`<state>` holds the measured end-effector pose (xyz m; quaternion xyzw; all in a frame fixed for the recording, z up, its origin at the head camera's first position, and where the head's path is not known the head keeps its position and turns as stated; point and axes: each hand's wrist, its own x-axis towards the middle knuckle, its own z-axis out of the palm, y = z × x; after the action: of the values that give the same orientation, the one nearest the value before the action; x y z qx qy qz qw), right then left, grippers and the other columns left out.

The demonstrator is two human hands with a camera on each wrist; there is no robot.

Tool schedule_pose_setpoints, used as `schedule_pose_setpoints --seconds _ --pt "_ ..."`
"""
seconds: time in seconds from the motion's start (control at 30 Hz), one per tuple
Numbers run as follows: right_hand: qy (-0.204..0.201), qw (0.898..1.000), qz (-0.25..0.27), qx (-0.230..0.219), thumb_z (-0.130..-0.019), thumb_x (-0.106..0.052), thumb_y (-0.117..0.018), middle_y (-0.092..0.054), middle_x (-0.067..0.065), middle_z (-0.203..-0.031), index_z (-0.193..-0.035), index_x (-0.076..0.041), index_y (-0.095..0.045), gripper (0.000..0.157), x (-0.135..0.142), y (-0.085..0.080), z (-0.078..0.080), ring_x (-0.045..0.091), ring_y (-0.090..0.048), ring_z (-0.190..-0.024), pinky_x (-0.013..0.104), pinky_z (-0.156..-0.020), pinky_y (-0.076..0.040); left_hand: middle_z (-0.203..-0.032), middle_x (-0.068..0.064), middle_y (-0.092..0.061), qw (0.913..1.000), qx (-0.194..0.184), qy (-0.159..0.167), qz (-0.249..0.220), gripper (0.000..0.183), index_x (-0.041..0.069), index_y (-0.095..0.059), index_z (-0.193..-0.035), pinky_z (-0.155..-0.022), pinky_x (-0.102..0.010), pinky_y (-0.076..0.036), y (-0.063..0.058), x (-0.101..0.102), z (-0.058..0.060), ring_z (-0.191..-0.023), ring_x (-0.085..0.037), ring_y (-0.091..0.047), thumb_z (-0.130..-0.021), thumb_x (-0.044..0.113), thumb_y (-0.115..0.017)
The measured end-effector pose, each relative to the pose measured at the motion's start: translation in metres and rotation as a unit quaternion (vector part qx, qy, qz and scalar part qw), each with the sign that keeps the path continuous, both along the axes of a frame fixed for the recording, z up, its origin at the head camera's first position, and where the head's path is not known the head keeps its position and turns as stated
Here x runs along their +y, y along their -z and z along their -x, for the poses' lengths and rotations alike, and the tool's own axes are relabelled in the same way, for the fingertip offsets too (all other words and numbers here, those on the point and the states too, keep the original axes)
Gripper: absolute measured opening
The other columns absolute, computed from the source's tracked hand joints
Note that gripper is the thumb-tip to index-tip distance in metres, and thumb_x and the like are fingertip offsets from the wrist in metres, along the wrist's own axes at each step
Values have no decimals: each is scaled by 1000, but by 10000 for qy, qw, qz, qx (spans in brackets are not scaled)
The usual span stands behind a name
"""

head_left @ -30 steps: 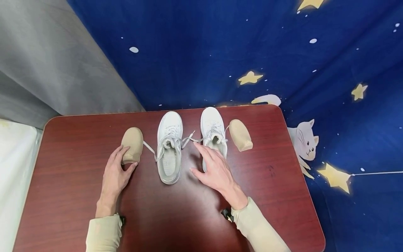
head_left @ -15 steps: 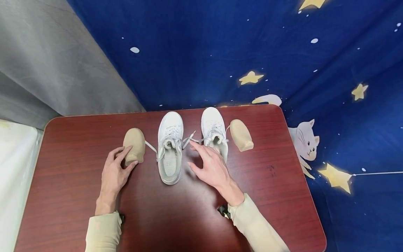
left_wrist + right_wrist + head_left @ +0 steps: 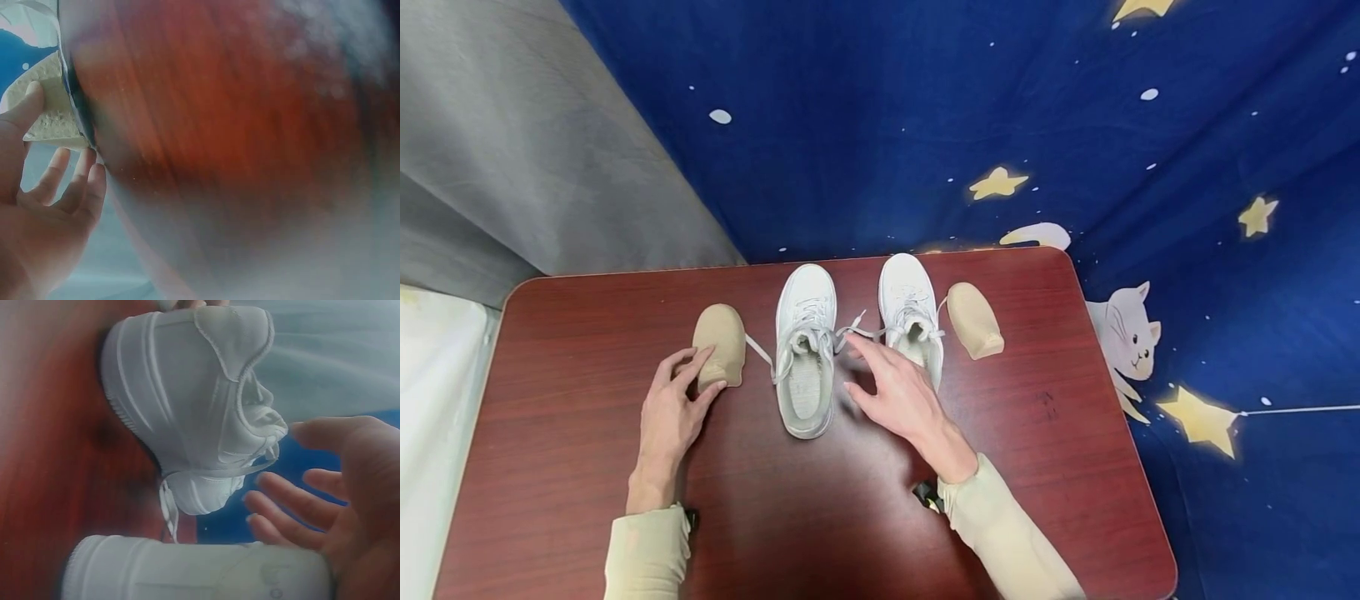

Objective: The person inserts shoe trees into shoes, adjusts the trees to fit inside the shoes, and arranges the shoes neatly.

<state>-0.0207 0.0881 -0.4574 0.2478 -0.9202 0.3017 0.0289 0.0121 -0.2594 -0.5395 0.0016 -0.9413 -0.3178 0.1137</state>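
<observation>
We see two white sneakers (image 3: 806, 350) (image 3: 912, 321) with pale grey laces on a dark reddish-brown wood-grain worktop (image 3: 1075, 467), two tan shoe inserts (image 3: 720, 343) (image 3: 973, 332), beige sleeves (image 3: 647, 554), and a deep blue backdrop (image 3: 925, 125) patterned with yellow stars, white dots and a white cat.

No writing, label, brand mark or number can be read anywhere in these views. The white lace-up sneakers (image 3: 806, 350) show no legible logo, and the dark blue backdrop cloth (image 3: 970, 117) bears only pictures of stars and a cat, no lettering.
</observation>
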Motion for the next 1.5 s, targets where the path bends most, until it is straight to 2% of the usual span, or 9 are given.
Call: schedule_pose_setpoints --seconds 0.17,0.43,0.9,1.07,1.23,1.33,1.5 --pt "-75 9996 -55 -256 -85 -26 -77 -68 -10 -114 -144 -22 -49 66 -5 -1 5 8 -66 -100 35 -79 -54 -138 -14 -54 9998 132 -120 -17 60 20 -62 -137 -84 -62 -44 -2 -1 1 -113 -36 -58 -81 14 -82" --pt "-15 9996 -87 -281 -86 -25 -76 -69 -8 -110 -140 -20 -55 59 -6 1 11 11 -68 -94 35 -74 -55 -136 -10 -59 9987 493 -92 50 52 18 -67 -132 -81 -62 -47 -1 -1 4 -115 -41 -60 -82 13 -81" --pt "-132 9982 -98 -575 -88 -26 -74 -69 -4 -111 -141 -20 -54 58 -12 0 18 15 -69 -94 37 -73 -55 -140 -8 -57 9983 457 -348 -136 47 20 -63 -136 -75 -67 -44 -3 0 0 -119 -41 -58 -90 17 -73" --pt "-189 9978 -156 -616 -88 -26 -74 -70 -4 -113 -140 -20 -56 55 -14 0 20 14 -70 -94 36 -75 -55 -141 -10 -56 9978 531 -356 -185 48 20 -64 -135 -75 -67 -44 -2 1 -1 -121 -40 -56 -89 15 -74" --pt "-399 9963 -121 -752 -90 -23 -72 -69 -3 -113 -139 -21 -57 51 -15 1 24 14 -70 -94 33 -79 -55 -141 -15 -53 9962 521 -429 -545 48 17 -66 -132 -89 -59 -43 0 2 -1 -124 -40 -52 -86 10 -77" --pt "-474 9955 -96 -810 -91 -22 -72 -69 -2 -115 -139 -20 -57 50 -16 2 26 15 -70 -93 32 -80 -55 -141 -16 -53 9955 490 -430 -694 48 16 -67 -131 -95 -46 -42 1 2 -1 -125 -39 -51 -85 9 -78" --pt "-499 9948 -37 -886 -91 -23 -71 -68 1 -119 -138 -20 -58 48 -18 3 26 13 -70 -95 30 -81 -55 -138 -16 -55 9948 502 -359 -805 49 15 -68 -130 -98 -20 -36 3 3 -4 -123 -38 -52 -82 6 -79"
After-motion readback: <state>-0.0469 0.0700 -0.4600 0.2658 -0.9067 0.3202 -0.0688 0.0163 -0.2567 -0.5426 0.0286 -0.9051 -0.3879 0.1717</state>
